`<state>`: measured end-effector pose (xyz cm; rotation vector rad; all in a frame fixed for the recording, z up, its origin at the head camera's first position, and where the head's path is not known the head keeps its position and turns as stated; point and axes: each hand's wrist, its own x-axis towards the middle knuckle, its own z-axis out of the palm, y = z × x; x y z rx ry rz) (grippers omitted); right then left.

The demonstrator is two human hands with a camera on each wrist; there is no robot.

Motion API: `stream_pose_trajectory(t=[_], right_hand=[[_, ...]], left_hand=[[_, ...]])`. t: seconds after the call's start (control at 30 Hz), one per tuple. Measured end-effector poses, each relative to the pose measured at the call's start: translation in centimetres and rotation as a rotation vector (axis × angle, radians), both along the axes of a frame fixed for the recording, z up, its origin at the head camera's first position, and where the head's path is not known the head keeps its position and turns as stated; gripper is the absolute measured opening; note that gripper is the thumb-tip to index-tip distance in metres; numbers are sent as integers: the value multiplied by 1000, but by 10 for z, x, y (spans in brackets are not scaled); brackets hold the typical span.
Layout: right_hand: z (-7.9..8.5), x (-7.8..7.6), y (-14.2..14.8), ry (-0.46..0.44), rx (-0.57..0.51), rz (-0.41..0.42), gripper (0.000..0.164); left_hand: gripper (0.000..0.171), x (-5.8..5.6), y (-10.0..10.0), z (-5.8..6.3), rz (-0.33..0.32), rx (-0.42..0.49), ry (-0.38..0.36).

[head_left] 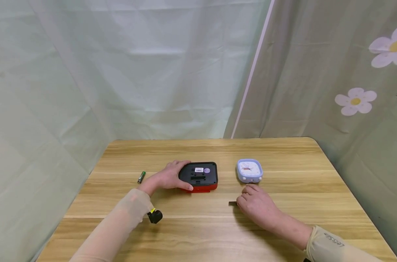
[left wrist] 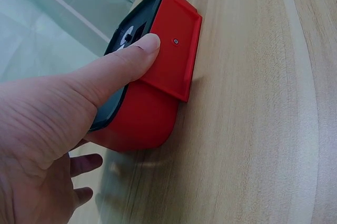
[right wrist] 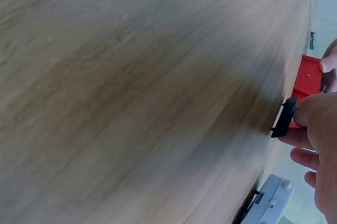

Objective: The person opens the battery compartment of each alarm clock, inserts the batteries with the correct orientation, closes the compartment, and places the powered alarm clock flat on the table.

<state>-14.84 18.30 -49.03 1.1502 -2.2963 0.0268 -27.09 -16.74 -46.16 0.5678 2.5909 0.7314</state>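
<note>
A red alarm clock (head_left: 205, 188) has its black back facing up, with an uncovered battery slot, small knobs and two stickers. My left hand (head_left: 172, 176) grips its left end, the thumb along the near red side and fingers at the far edge. In the left wrist view, the thumb presses near the rim of the red clock (left wrist: 152, 113). To the right, my right hand (head_left: 258, 205) pinches a small black battery cover (right wrist: 285, 117) between thumb and fingers, just above the table. The cover's small tabs show in the right wrist view.
A light blue alarm clock (head_left: 249, 171) lies face up beyond my right hand. Left of my left hand lies a green and black battery (head_left: 141, 177). The wooden table (head_left: 198, 233) meets hanging curtains (head_left: 172, 72) at the back and sides.
</note>
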Motion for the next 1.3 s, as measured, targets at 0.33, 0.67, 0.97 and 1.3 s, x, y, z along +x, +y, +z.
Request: stream_pose_trajectory(t=[0.33,0.67,0.97,1.3], right_hand=[[-2,1,-2,17,38,27,30],[-2,-1,-2,-15,-13,53,7],[21,-13,-17,-207,-91,-81,49],[34,-48,-42,-354,-129,-201,88]], left_hand=[[111,0,0,0,2,9,1],[112,2,1,2,5,0,-7],[112,2,1,3,13,-5,-8],[112,3,1,3,-9,4,-6]])
